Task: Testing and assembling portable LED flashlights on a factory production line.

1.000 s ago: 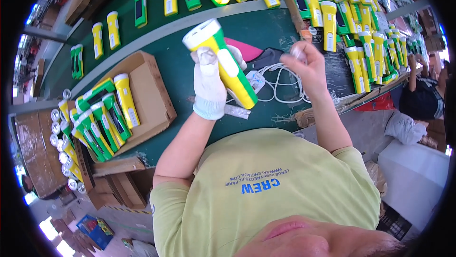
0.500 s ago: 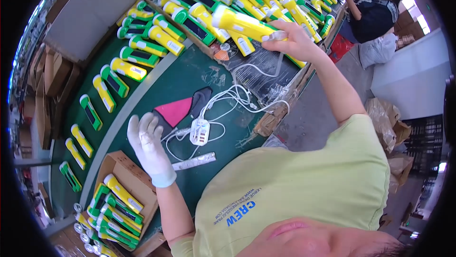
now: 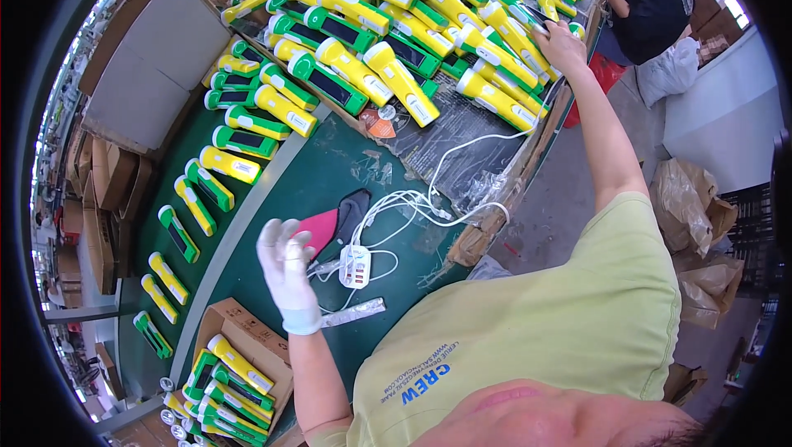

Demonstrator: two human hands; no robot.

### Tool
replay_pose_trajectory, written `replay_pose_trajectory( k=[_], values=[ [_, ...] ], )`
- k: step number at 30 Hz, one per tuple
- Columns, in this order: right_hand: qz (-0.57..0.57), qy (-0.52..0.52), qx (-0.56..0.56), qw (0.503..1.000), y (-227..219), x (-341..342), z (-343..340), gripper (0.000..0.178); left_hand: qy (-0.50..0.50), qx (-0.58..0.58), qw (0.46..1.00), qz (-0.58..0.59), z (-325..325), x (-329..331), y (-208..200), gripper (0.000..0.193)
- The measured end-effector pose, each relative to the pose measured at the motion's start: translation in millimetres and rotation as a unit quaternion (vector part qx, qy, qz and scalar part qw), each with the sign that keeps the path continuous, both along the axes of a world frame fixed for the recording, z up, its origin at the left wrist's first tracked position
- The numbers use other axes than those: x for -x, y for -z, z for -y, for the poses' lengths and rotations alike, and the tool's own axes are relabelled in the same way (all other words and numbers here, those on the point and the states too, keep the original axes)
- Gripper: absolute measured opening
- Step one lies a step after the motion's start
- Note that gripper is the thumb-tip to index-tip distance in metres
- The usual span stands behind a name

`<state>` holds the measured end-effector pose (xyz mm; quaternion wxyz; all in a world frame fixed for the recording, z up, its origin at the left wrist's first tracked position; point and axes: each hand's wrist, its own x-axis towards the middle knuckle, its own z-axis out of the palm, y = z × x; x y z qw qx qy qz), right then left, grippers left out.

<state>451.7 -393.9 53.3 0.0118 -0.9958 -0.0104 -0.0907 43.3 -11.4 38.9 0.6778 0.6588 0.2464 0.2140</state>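
At the right side of a big heap of yellow-and-green flashlights (image 3: 355,9), my bare right hand (image 3: 565,47) has its fingers closed round the tail end of a flashlight (image 3: 521,9). Its white head points up and left, with its green side showing; the fingertips are partly hidden. My left hand (image 3: 289,274), in a white glove, is raised over the green table with loosely curled fingers apart and nothing in them. Close to it lie a pink-and-dark cloth (image 3: 330,224) and a white multi-port USB charger (image 3: 355,266) with tangled white cables.
Several flashlights (image 3: 196,206) lie spaced along the green belt (image 3: 243,228) at left. An open cardboard box (image 3: 239,327) of flashlights stands at lower left. A silver strip (image 3: 355,312) lies near me. Another person (image 3: 656,9) works at the far right, beside a white sack (image 3: 668,71).
My right hand, which held a yellow flashlight above the heap, has moved right and farther away to the heap's right side. My left hand's fingers have curled slightly. The view has shifted a little.
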Motion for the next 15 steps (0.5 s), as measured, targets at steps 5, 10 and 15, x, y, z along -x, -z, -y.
replay_pose_trajectory(
  k=[5, 10, 15],
  values=[
    [-0.035, 0.014, 0.0, 0.999, 5, -24, 6, 0.042, 0.117, -0.027, 0.993, 0.008, 25, -30, 3, 0.046],
    [0.026, 0.005, -0.008, 1.0, 0, -30, -3, 0.036, 0.182, 0.007, 0.983, -0.007, 37, -45, 15, 0.044],
    [0.189, -0.24, -0.16, 0.939, -27, 35, -73, 0.027, 0.151, 0.034, 0.988, -0.026, 33, -46, 24, 0.039]
  ],
)
